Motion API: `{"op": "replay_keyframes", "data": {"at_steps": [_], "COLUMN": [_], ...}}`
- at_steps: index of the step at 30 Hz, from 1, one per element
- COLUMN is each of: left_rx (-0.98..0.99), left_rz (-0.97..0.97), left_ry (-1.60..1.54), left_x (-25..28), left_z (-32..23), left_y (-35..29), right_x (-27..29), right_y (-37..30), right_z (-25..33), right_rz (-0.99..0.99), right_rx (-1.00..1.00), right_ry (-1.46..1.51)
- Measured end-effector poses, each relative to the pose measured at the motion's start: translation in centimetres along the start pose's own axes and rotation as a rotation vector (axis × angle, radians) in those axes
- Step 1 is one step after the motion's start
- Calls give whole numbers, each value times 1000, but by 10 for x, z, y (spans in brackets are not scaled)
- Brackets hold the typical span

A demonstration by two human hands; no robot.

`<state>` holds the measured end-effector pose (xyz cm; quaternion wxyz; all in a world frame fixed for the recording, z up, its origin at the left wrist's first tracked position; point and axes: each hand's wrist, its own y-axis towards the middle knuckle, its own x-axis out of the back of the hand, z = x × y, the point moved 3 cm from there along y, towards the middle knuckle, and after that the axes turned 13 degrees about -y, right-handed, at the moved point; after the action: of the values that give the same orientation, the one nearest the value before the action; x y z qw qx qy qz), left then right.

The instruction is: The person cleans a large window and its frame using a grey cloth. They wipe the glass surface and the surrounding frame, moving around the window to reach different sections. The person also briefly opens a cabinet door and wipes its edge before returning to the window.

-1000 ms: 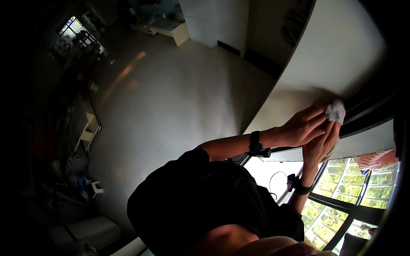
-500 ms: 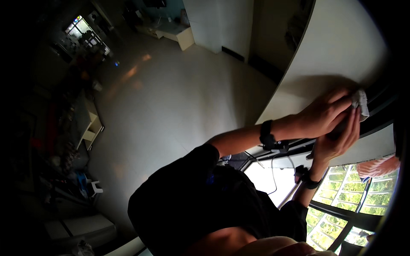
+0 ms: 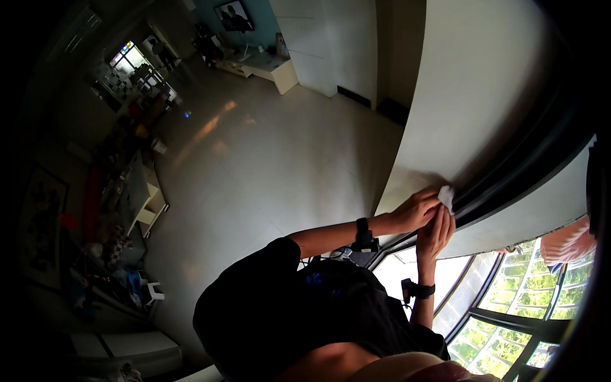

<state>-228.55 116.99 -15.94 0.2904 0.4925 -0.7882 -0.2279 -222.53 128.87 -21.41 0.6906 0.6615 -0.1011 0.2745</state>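
Note:
A small, crumpled white cloth is pinched against the dark metal frame's edge, where the pale wall panel meets the frame. My left hand reaches in from the left, fingers bent and closed on the cloth's near side. Just below it, my right hand is raised, its fingertips pressed together on the cloth's lower end. The two hands touch or overlap, so part of the grip is hidden. A black band with a small box sits on each wrist. The dark frame runs in parallel rails up to the right.
A wide pale panel stands beyond my hands. Barred windows lie at the lower right, with pinkish fabric hanging there. A low shelf unit, a white stool and a television are farther off.
Both hands and the cloth have moved down and left along the frame, closer to my body. The view has shifted slightly, and the hands still grip the cloth.

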Motion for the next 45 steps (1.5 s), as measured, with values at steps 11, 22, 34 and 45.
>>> {"op": "replay_keyframes", "data": {"at_steps": [11, 22, 34, 45], "left_rx": [-465, 92, -541, -281], "left_rz": [-348, -273, -441, -409], "left_ry": [-57, -5, 222, 180], "left_x": [34, -20, 34, -5], "left_z": [-143, -7, -154, -40], "left_y": [149, 2, 155, 36], "right_x": [92, 19, 123, 46], "right_y": [212, 26, 185, 26], "right_z": [25, -11, 11, 29], "right_rz": [-459, -21, -296, 171], "right_rx": [35, 77, -60, -281], "right_ry": [-43, 40, 211, 303]}}
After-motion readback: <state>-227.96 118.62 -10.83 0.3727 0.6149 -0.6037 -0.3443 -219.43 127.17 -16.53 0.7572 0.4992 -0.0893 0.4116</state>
